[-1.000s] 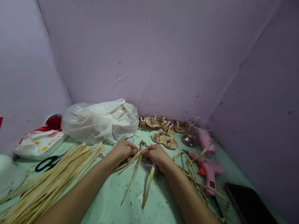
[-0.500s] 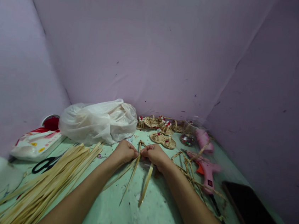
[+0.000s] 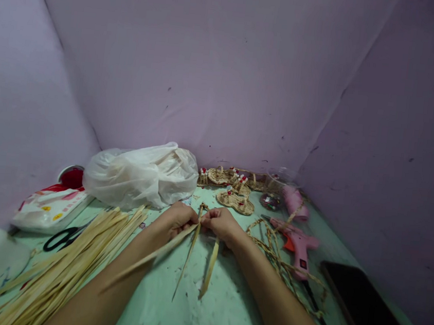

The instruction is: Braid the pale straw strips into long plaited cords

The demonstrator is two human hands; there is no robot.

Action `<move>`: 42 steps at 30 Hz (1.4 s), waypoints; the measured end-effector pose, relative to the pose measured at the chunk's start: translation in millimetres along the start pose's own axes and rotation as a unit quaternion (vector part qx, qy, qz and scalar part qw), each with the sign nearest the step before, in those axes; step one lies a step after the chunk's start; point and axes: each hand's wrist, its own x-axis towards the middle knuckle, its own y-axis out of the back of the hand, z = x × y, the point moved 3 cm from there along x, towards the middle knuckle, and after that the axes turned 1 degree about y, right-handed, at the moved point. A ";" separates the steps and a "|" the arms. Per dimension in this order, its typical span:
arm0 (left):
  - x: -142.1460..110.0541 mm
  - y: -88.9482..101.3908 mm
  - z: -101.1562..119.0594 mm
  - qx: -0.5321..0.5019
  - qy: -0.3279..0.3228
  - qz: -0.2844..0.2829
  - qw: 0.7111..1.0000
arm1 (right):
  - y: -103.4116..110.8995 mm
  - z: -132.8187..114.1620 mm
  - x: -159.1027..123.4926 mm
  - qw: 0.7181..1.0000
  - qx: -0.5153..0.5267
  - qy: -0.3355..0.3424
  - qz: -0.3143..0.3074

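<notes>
In the middle of the head view, my left hand (image 3: 180, 219) and my right hand (image 3: 219, 221) almost meet over the table, both closed. Between their fingertips runs a short braid (image 3: 201, 210) of dry straw strips, knotted at its far end. A pale strip (image 3: 148, 260) passes by my left fingers and lies across my left forearm. A second, thin strip (image 3: 186, 268) hangs straight down from the braid. From under my right hand a third strip (image 3: 209, 270) dangles toward me. My fingertips hide the exact grip on each strip.
Left of my arms lies a bundle of straw strips (image 3: 70, 266), with black scissors (image 3: 64, 238) beside it. A white plastic bag (image 3: 141, 175) and woven slippers (image 3: 235, 201) are at the back. On the right are braided cord (image 3: 275, 251), a pink glue gun (image 3: 301, 246) and a dark phone (image 3: 367, 313).
The strip at my left hand has swung leftward and up, now crossing over my left forearm. My left fingers have curled in more; the right hand stays nearly in place.
</notes>
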 end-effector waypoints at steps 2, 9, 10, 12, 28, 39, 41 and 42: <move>-2.4 -4.3 -0.4 -0.049 0.023 -0.041 0.998 | -0.2 0.6 -0.3 0.999 0.030 -0.016 -0.001; -5.2 -6.5 -0.1 -0.010 -0.029 -0.036 0.999 | 2.9 -2.9 -4.4 0.998 0.051 -0.031 -0.024; -5.5 -5.7 0.2 0.006 -0.042 -0.015 0.999 | 3.7 -2.8 -4.3 0.998 0.057 -0.033 -0.024; -7.0 -5.0 1.0 0.007 -0.058 0.014 0.998 | 5.0 -2.0 -3.6 0.997 0.071 -0.034 -0.023; -4.2 -9.2 -3.1 -0.011 -0.021 -0.041 0.999 | 6.0 -3.1 -6.8 0.989 0.113 -0.045 -0.087; -8.2 -6.1 -1.2 -0.070 -0.075 -0.097 0.990 | 10.6 -2.4 -6.5 0.994 0.075 -0.033 -0.070; -9.1 -7.7 -0.3 -0.075 -0.058 -0.074 0.993 | 10.1 -2.8 -6.5 0.996 0.058 -0.029 -0.069; -9.2 -8.8 0.2 -0.075 -0.054 -0.060 0.994 | 10.0 -2.7 -6.0 0.996 0.045 -0.025 -0.067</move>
